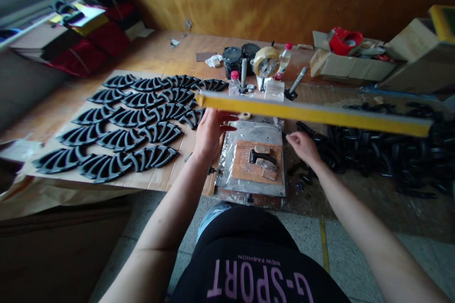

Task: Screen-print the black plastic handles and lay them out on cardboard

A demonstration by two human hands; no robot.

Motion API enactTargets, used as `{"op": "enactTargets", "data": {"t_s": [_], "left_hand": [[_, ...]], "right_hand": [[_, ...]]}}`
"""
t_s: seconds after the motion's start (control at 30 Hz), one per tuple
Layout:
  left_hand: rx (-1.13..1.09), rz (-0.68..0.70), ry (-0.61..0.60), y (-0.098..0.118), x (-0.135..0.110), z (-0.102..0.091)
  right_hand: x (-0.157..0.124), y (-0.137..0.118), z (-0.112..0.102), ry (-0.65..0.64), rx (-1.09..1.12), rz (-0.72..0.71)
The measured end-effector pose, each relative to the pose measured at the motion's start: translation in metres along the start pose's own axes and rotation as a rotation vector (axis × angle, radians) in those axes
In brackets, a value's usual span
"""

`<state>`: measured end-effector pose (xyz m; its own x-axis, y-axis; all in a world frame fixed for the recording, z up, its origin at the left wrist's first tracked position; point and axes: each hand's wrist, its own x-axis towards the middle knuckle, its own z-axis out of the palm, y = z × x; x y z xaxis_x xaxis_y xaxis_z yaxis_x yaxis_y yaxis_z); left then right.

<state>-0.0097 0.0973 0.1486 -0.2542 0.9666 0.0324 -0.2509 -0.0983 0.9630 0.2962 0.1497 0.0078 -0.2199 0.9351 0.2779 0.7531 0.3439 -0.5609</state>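
My left hand (210,133) reaches forward to the left end of a long yellow frame bar (313,112), its fingers curled under the bar's near edge. My right hand (303,146) hovers beside a metal plate (253,184), fingers loosely bent with nothing seen in them. On the plate lies a brown board (245,166) holding one black curved piece (262,156). The yellow bar is lifted above the plate and spans to the right.
Rows of black curved pieces (131,125) are laid on cardboard (149,181) at the left. A heap of the same pieces (384,151) lies at the right. Jars, bottles and a tape roll (266,60) stand behind; cardboard boxes (351,66) sit far right.
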Motion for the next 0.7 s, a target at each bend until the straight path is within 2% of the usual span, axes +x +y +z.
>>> {"op": "enactTargets", "data": {"t_s": [0.07,0.13,0.2,0.23,0.27,0.3,0.33,0.37,0.43,0.5,0.57,0.63,0.7], "left_hand": [[-0.056,-0.026,0.014,-0.005,0.002,0.005],[-0.096,-0.096,0.054,-0.025,-0.012,0.005],[-0.095,-0.337,-0.002,-0.057,-0.039,0.004],[-0.074,-0.524,-0.078,-0.074,-0.056,0.003],[-0.058,-0.713,-0.154,-0.09,-0.072,0.003],[-0.077,-0.816,-0.17,-0.103,-0.087,0.004],[-0.108,-0.875,-0.155,-0.113,-0.099,0.003],[-0.148,-0.878,-0.106,-0.12,-0.107,0.001],[-0.175,-0.79,0.007,-0.124,-0.11,-0.015],[-0.042,-0.682,0.104,-0.121,-0.101,-0.049],[0.182,-0.606,0.221,-0.118,-0.09,-0.098],[0.416,-0.628,0.346,-0.123,-0.085,-0.15],[0.639,-0.694,0.347,-0.134,-0.084,-0.189]], "right_hand": [[-0.024,-0.014,0.028,-0.127,-0.053,-0.082],[-0.041,-0.033,0.05,-0.228,-0.15,-0.094],[-0.052,-0.055,0.061,-0.261,-0.218,0.008],[-0.055,-0.067,0.064,-0.255,-0.225,0.065],[-0.059,-0.08,0.065,-0.245,-0.217,0.09],[-0.062,-0.094,0.066,-0.236,-0.193,0.07],[-0.064,-0.106,0.065,-0.236,-0.153,0.005],[-0.067,-0.115,0.063,-0.252,-0.098,-0.093],[-0.07,-0.119,0.053,-0.284,0.019,-0.263],[-0.071,-0.097,0.038,-0.258,0.037,-0.266],[-0.072,-0.05,0.023,-0.198,-0.124,-0.128],[-0.078,0.004,0.015,-0.282,-0.33,-0.075],[-0.086,0.049,0.014,-0.4,-0.454,-0.093]]}}
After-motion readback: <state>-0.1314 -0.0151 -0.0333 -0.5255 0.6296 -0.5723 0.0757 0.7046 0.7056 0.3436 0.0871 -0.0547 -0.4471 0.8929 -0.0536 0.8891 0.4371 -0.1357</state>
